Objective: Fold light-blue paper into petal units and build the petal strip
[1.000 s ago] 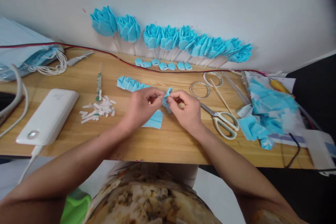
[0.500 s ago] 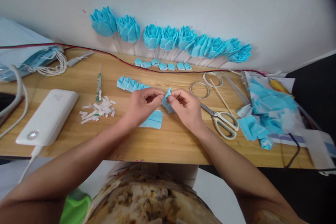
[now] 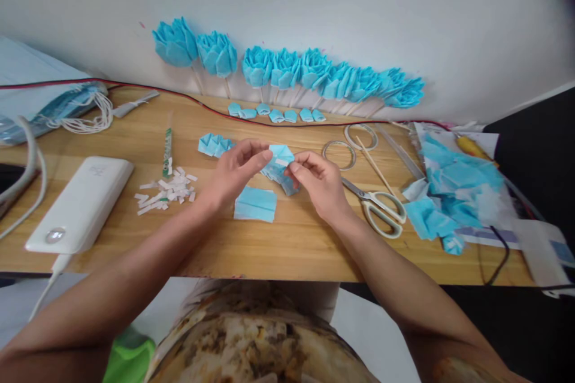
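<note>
Between my two hands is a small folded piece of blue paper with a white strip on it. My left hand pinches its left edge with thumb and fingers. On the other side, my right hand grips its lower right corner. Below the fingertips lies a row of folded blue petals, partly covered by the held piece. Another row of folded petals runs behind my left hand. A flat stack of blue paper rests on the table just below.
Blue paper flowers on sticks lean against the wall. White tape bits and a white power bank lie left. Scissors, tape rolls, a wooden stick and a bag of blue paper lie right.
The blue piece, pinched up narrow before, now faces me flatter with its white strip showing. My left hand has shifted slightly left, uncovering more of the paper stack.
</note>
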`<state>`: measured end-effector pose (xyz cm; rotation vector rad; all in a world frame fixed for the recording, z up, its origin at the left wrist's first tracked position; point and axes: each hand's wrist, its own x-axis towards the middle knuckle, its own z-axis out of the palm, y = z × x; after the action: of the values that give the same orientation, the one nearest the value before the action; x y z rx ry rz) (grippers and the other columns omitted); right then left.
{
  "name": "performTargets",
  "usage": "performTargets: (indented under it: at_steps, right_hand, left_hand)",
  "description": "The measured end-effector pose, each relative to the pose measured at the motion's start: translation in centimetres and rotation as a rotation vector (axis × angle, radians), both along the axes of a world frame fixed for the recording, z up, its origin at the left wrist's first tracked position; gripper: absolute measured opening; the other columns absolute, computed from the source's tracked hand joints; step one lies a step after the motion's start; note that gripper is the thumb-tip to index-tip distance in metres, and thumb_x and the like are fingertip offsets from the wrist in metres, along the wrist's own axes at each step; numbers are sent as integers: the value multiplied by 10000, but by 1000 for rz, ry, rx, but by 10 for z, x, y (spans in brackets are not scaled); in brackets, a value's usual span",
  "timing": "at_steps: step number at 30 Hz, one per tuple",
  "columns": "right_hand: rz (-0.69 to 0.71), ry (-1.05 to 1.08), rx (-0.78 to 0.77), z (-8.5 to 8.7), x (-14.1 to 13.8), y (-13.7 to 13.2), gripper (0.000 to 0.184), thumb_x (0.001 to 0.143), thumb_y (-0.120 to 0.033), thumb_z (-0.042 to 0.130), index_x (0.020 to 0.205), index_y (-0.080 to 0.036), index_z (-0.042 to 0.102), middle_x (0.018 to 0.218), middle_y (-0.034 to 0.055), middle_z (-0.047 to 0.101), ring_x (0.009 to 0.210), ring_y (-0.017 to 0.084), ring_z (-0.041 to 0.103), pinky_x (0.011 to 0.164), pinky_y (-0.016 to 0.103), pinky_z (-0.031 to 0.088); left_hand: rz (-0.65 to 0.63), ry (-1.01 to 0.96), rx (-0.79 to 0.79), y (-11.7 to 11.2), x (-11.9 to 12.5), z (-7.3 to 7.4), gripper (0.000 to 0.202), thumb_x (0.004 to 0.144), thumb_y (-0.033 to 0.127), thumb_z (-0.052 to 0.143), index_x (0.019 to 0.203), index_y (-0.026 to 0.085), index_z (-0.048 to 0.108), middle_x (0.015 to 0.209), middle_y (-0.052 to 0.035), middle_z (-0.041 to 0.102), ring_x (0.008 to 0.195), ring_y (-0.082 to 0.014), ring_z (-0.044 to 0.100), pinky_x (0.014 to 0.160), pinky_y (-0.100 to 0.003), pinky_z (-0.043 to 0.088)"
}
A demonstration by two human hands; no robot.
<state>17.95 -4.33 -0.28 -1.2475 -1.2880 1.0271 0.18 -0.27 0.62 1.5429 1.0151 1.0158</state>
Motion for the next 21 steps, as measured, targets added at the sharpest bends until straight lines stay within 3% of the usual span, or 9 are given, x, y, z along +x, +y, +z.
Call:
performTargets:
  at_steps: [4,10,14,21]
  right_hand:
    - [45,-29,-13,2,0,-1,132,821,-313,634,751,-201,633,696,-14,671,559,92,518,521,231,432]
    - [116,-71,-19,5,0,-3,150,841,-345,622,799,-202,643,720,-12,653,599,104,536,560,246,446]
    - [64,-201,30,4,-1,-3,163,808,-329,649,718,-203,598,651,-32,581,596,103,502,555,244,403]
    - [61,-242,36,5,-2,-4,158,796,-284,598,667,-199,569,627,-28,564,577,103,477,549,251,383]
  left_hand:
    - [-169,26,-45,0,1,-3,277,841,439,648,741,185,605,672,-10,612,644,-147,555,559,-268,431]
    - [-120,29,12,-2,3,-12,267,869,401,645,700,197,610,652,-15,627,619,-155,568,527,-276,437]
    - [-105,37,36,-3,4,-12,259,870,391,645,694,205,605,635,-5,606,625,-154,564,524,-275,431]
    - [-113,62,8,-3,4,-12,220,829,324,660,664,200,584,609,17,553,579,-127,493,502,-256,365]
